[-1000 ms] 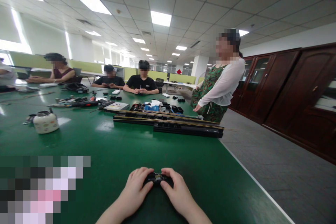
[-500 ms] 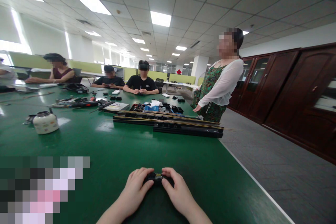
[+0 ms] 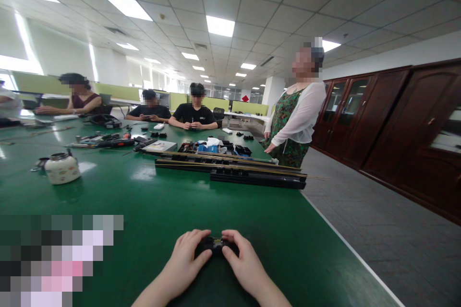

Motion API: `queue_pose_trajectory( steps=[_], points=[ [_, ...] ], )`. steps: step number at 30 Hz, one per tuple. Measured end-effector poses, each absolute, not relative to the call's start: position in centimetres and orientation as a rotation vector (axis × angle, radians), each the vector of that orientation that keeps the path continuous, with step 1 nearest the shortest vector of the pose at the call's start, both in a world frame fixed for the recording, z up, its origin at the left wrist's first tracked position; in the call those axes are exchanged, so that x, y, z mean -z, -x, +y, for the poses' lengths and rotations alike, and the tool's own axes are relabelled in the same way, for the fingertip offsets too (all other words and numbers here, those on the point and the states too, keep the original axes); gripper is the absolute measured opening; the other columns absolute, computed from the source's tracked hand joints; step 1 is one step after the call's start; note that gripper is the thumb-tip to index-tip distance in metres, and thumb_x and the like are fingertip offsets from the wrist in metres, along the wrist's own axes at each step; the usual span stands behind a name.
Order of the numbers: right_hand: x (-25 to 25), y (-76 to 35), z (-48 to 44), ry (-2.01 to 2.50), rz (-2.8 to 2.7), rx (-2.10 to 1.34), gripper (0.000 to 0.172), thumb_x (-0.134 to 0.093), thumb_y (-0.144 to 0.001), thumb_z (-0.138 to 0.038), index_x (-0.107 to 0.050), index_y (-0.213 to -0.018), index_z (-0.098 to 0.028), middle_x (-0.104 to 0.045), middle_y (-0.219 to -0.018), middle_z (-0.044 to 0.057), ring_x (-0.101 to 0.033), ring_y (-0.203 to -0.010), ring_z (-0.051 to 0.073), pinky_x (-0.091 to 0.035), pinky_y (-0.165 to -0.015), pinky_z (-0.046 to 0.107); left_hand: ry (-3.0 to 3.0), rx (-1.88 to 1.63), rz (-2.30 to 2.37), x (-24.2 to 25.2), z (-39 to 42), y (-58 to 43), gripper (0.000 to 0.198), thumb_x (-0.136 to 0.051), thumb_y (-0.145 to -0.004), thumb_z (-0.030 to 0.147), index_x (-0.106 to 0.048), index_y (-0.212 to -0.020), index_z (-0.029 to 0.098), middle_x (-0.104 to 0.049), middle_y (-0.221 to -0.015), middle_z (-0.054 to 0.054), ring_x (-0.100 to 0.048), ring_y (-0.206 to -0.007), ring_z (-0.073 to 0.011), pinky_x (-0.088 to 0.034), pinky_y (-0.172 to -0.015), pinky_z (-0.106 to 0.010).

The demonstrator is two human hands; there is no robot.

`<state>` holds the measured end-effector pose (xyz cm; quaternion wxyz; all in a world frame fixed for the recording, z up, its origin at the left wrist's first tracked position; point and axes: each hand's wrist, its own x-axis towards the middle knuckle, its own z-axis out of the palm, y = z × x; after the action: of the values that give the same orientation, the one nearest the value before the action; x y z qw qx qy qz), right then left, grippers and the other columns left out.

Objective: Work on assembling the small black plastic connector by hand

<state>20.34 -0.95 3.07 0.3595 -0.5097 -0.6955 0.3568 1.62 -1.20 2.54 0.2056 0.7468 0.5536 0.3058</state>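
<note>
A small black part (image 3: 216, 245) with a yellowish patch on its top sits between my two hands near the front of the green table (image 3: 173, 216). My left hand (image 3: 188, 254) grips its left end, the thumb along the near side and the fingers over the far side. Around the right end my right hand (image 3: 240, 259) is closed the same way. Fingers cover both ends of the part, so its exact kind cannot be made out.
Beyond my hands lie long black rails (image 3: 257, 178) with thin brass-coloured rods on them. A white pot-like container (image 3: 62, 169) stands at left, hand tools (image 3: 108, 143) farther back. Several people sit around the table; one person (image 3: 297, 105) stands at its right edge.
The standing person has shifted slightly to the left, and another hand of theirs now shows. My hands and the black part stay almost exactly where they were.
</note>
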Motion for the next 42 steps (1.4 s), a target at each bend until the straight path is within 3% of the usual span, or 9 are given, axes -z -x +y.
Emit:
queue_pose_trajectory(
  steps=[8, 15, 23, 27, 42],
  points=[
    [-3.6, -20.3, -1.4, 1.336, -1.817, -0.896, 0.03, -0.052, -0.074, -0.024, -0.058, -0.104, -0.025, -0.061, -0.106, 0.003, -0.053, -0.105, 0.021, -0.037, -0.096, 0.036, -2.094, -0.807, 1.541, -2.9, -1.4, -1.7, 0.034, -0.056, -0.073, 0.036, -0.059, -0.105, 0.025, -0.063, -0.101, -0.004, -0.054, -0.099, -0.0235, -0.038, -0.092, -0.04],
    [-3.9, -20.2, -1.7, 1.322, -1.879, -0.783, 0.031, -0.054, -0.07, -0.017, -0.061, -0.1, -0.024, -0.062, -0.11, 0.004, -0.051, -0.108, 0.022, -0.034, -0.099, 0.038, -2.104, -0.801, 1.519, -3.0, -1.5, -1.7, 0.029, -0.057, -0.07, 0.024, -0.057, -0.098, 0.025, -0.06, -0.101, -0.003, -0.053, -0.098, -0.0221, -0.038, -0.087, -0.036],
    [-4.5, -19.6, -2.1, 1.413, -2.024, -0.715, 0.028, -0.061, -0.069, -0.025, -0.064, -0.097, -0.03, -0.059, -0.115, 0.003, -0.045, -0.115, 0.023, -0.029, -0.099, 0.039, -2.135, -0.85, 1.505, -2.0, -1.2, -1.7, 0.034, -0.06, -0.067, 0.024, -0.056, -0.101, 0.025, -0.06, -0.102, -0.004, -0.053, -0.098, -0.023, -0.038, -0.089, -0.038],
    [-4.5, -19.5, -2.1, 1.422, -2.038, -0.694, 0.023, -0.06, -0.07, -0.023, -0.065, -0.091, -0.031, -0.06, -0.112, 0.001, -0.046, -0.114, 0.022, -0.03, -0.097, 0.037, -2.127, -0.848, 1.506, -2.0, -1.2, -1.7, 0.04, -0.061, -0.065, 0.023, -0.054, -0.104, 0.025, -0.061, -0.104, -0.003, -0.052, -0.101, -0.0236, -0.037, -0.091, -0.039],
    [-4.1, -19.9, -1.5, 1.328, -1.873, -0.801, 0.022, -0.062, -0.068, -0.023, -0.066, -0.088, -0.029, -0.064, -0.105, 0.001, -0.052, -0.106, 0.023, -0.033, -0.095, 0.037, -2.152, -0.819, 1.481, -2.4, -1.2, -1.6, 0.032, -0.059, -0.068, 0.022, -0.057, -0.1, 0.027, -0.062, -0.102, -0.002, -0.053, -0.099, -0.0227, -0.036, -0.091, -0.039]
  ],
)
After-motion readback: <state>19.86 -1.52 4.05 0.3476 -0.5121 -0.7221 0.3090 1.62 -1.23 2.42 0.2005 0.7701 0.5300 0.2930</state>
